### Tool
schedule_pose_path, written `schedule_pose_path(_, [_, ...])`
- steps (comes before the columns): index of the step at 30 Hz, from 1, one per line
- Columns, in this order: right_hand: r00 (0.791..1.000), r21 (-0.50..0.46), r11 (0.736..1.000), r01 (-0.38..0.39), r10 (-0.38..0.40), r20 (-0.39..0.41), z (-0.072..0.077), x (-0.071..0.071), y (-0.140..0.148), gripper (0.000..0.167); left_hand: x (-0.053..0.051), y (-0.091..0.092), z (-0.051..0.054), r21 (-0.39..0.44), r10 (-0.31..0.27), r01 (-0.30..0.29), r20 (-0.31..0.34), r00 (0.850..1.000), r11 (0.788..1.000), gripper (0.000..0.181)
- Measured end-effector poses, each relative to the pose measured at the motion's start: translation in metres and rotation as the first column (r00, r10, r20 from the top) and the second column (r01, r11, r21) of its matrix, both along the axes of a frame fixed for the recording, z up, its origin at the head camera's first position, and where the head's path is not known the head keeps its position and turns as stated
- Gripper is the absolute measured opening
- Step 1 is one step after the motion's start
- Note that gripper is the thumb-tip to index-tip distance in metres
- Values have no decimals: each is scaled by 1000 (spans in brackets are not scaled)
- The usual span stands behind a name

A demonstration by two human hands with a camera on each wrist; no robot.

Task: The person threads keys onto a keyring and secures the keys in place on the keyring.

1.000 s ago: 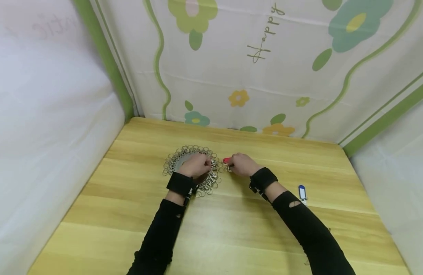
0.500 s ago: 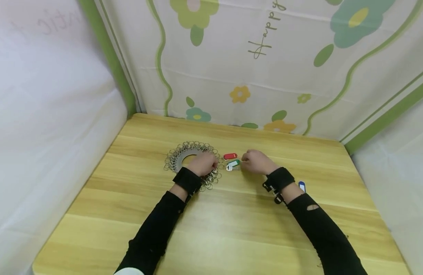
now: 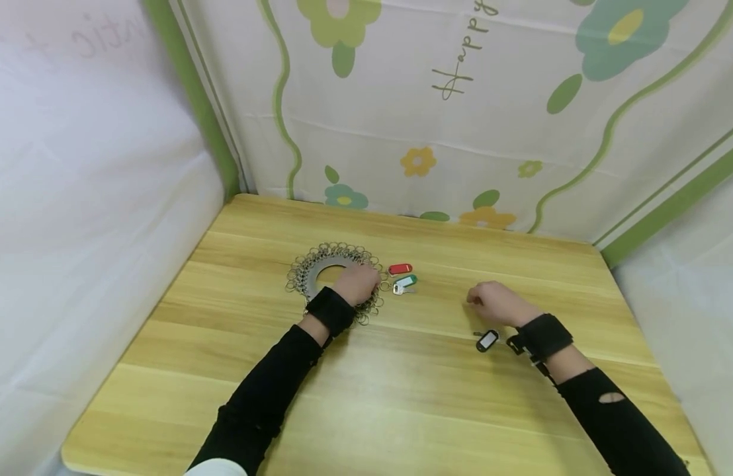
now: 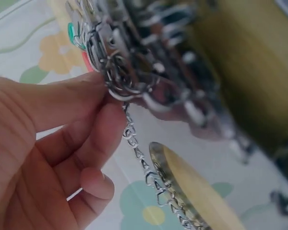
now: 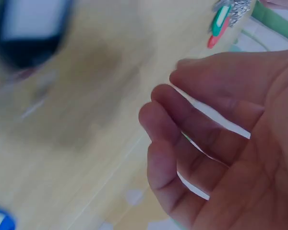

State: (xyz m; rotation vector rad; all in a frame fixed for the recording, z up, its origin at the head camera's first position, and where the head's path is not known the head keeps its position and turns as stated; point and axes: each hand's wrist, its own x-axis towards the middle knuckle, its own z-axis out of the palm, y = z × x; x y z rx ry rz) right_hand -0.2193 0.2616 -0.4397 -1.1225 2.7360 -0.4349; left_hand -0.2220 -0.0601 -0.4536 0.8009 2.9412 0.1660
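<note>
My left hand (image 3: 357,284) is on the right side of a grey ring-shaped plate (image 3: 311,277) edged with many small metal rings. In the left wrist view, the thumb and index finger of the left hand (image 4: 53,139) pinch the metal rings (image 4: 120,72). My right hand (image 3: 500,304) is off to the right; in the right wrist view, the right hand (image 5: 221,129) has loosely bent fingers with nothing between them. A black tag (image 3: 487,340) with a key is below it, by the wrist; it shows blurred in the right wrist view (image 5: 33,28).
A red tag (image 3: 400,269) and a green tag (image 3: 405,281) with a silver key (image 3: 400,289) lie right of the plate on the wooden table (image 3: 366,396). A blue tag (image 5: 1,221) shows at the right wrist view's corner. Printed fabric (image 3: 366,119) stands behind.
My right hand has moved away to the right from the red and green tags, uncovering them and the silver key. The black tag has come into sight. My left hand has stayed at the plate.
</note>
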Motion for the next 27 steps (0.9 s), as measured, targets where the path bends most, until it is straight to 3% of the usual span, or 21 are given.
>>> schedule_pose_path(8, [999, 113, 993, 18, -23, 40, 5, 21, 30, 19, -1, 11, 4, -104, 19, -25, -57, 998, 994, 31])
schedule_pose_path(11, [996, 110, 993, 35, -44, 83, 3, 25, 36, 21, 0, 13, 3, -131, 13, -23, -76, 997, 991, 24])
schedule_pose_path(15, [996, 82, 996, 32, -38, 77, -6, 26, 40, 22, 0, 16, -1, -162, 6, -20, -85, 996, 987, 24])
schedule_pose_path(21, [996, 41, 999, 35, -38, 85, -15, 27, 41, 18, 0, 18, -4, -129, -16, 16, 2, 1000, 992, 27])
schedule_pose_path(27, [990, -1, 995, 97, -97, 100, -13, 23, 39, 15, 0, 18, -2, -88, 10, -2, 98, 995, 996, 28])
